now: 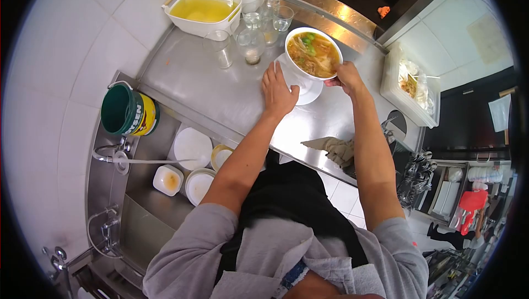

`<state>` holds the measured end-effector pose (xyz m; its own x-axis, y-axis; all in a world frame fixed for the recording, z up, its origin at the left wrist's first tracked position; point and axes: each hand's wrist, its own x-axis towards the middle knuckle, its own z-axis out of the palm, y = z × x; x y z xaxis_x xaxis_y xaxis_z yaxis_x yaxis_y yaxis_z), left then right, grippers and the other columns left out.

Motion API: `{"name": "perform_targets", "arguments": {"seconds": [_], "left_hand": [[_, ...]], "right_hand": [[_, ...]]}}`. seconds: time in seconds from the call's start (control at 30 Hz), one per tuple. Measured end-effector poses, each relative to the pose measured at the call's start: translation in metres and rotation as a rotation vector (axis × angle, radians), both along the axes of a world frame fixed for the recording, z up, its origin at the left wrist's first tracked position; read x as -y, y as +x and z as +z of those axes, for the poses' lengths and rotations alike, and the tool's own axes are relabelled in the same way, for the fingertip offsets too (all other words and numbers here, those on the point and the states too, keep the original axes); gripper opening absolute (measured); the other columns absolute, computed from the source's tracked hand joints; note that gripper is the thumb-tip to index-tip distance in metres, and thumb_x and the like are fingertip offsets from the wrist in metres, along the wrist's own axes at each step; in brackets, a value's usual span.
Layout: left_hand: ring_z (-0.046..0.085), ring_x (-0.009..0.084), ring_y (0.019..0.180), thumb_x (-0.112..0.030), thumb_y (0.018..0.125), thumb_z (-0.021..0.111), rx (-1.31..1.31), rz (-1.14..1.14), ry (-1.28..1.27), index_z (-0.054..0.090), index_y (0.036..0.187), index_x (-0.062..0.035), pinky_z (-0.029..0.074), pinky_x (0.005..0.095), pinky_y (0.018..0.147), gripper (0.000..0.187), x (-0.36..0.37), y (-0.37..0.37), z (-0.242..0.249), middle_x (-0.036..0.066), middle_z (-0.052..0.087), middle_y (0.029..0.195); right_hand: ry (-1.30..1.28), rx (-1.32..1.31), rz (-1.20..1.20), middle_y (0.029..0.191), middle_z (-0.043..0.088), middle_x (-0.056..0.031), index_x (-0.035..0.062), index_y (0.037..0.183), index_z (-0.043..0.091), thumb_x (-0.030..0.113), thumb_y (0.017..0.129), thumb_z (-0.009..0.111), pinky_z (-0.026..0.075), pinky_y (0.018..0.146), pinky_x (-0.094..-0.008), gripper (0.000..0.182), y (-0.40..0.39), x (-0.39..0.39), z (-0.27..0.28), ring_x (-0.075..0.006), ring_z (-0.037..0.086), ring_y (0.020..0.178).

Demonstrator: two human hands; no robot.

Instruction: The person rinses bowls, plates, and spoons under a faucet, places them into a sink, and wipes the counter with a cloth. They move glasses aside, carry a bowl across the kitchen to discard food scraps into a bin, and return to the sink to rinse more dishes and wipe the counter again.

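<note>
A white bowl [314, 53] of soup with noodles and green pieces is tipped slightly over a white plate [309, 96] on the steel counter. My right hand [344, 77] grips the bowl's rim at its right side, thumb near the edge. My left hand [279, 90] lies at the plate's left edge, fingers stretched out, thumb over the plate. Several glasses [252, 42] stand just beyond my left hand, some with a little liquid in them. A crumpled grey-brown cloth [337, 151] rests at the counter's front edge, below my right forearm.
Two white tubs [205, 23] of yellowish liquid stand at the back left. On the left, the sink [149, 180] holds dirty plates [193, 144] and a square dish [167, 180] under running water; a green bucket [124, 110] stands beside it. A plastic bin [392, 87] with food scraps sits right.
</note>
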<state>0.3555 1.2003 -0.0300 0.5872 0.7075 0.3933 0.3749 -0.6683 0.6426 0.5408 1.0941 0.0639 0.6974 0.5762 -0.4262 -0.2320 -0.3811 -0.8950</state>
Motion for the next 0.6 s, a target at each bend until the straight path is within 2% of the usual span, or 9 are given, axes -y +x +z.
{"name": "perform_targets", "arguments": {"seconds": [0.1, 0.2, 0.3, 0.33, 0.43, 0.53, 0.6], "left_hand": [[0.032, 0.044, 0.131, -0.013, 0.075, 0.068, 0.07, 0.003, 0.087, 0.03, 0.142, 0.0085, 0.028, 0.0495, 0.11, 0.08, 0.0, 0.011, -0.001, 0.028, 0.032, 0.144], [0.033, 0.043, 0.132, -0.016, 0.075, 0.07, 0.357, -0.073, -0.163, 0.033, 0.141, 0.0079, 0.026, 0.0514, 0.111, 0.079, 0.012, 0.022, 0.007, 0.029, 0.034, 0.143], [0.041, 0.0412, 0.125, -0.016, 0.074, 0.073, 0.305, -0.114, -0.141, 0.035, 0.141, 0.0043, 0.03, 0.0505, 0.107, 0.08, 0.002, 0.042, -0.008, 0.025, 0.048, 0.132], [0.047, 0.0378, 0.118, -0.015, 0.076, 0.073, 0.311, -0.062, -0.295, 0.051, 0.131, 0.0015, 0.035, 0.0492, 0.101, 0.062, 0.004, 0.046, -0.008, 0.019, 0.058, 0.118], [0.048, 0.0345, 0.116, -0.012, 0.076, 0.072, -0.182, -0.137, -0.173, 0.066, 0.111, -0.0006, 0.038, 0.0482, 0.097, 0.037, -0.017, 0.047, -0.031, 0.015, 0.061, 0.111], [0.05, 0.0343, 0.114, -0.009, 0.072, 0.074, -0.257, -0.061, -0.066, 0.069, 0.096, 0.0, 0.041, 0.0462, 0.095, 0.026, -0.009, 0.04, -0.015, 0.019, 0.057, 0.116], [0.049, 0.0351, 0.117, -0.007, 0.071, 0.073, -0.218, -0.04, -0.022, 0.068, 0.101, -0.001, 0.04, 0.0456, 0.096, 0.031, -0.005, 0.034, -0.01, 0.02, 0.053, 0.123]], "right_hand": [[0.002, 0.0, -0.004, 0.082, 0.067, -0.0248, -0.0199, 0.104, 0.053, 0.004, 0.09, 0.046, 0.061, 0.049, -0.0349, 0.028, 0.006, 0.0, 0.005, -0.027, 0.068, 0.056], [0.006, -0.009, -0.003, 0.082, 0.066, -0.0236, -0.0191, 0.105, 0.053, 0.004, 0.09, 0.046, 0.06, 0.049, -0.0343, 0.028, 0.012, 0.0, -0.002, -0.0261, 0.067, 0.056], [-0.013, -0.03, -0.037, 0.083, 0.066, -0.0211, -0.0174, 0.107, 0.053, 0.005, 0.09, 0.047, 0.059, 0.049, -0.0327, 0.029, 0.012, 0.001, -0.011, -0.0239, 0.066, 0.056], [-0.01, -0.036, -0.047, 0.083, 0.066, -0.0212, -0.0175, 0.107, 0.053, 0.005, 0.09, 0.047, 0.059, 0.049, -0.0328, 0.029, 0.014, 0.0, -0.015, -0.024, 0.066, 0.056], [-0.005, -0.031, -0.072, 0.082, 0.066, -0.0213, -0.0175, 0.107, 0.053, 0.004, 0.09, 0.047, 0.059, 0.049, -0.0332, 0.028, 0.016, 0.001, -0.019, -0.0244, 0.066, 0.055], [0.03, -0.028, -0.074, 0.082, 0.066, -0.0215, -0.0177, 0.107, 0.053, 0.005, 0.091, 0.047, 0.059, 0.049, -0.0337, 0.028, 0.019, 0.005, -0.016, -0.0248, 0.067, 0.055], [0.065, -0.029, -0.081, 0.082, 0.067, -0.022, -0.0178, 0.108, 0.052, 0.006, 0.092, 0.048, 0.059, 0.049, -0.0341, 0.029, 0.024, 0.01, -0.012, -0.0251, 0.067, 0.056]]}}
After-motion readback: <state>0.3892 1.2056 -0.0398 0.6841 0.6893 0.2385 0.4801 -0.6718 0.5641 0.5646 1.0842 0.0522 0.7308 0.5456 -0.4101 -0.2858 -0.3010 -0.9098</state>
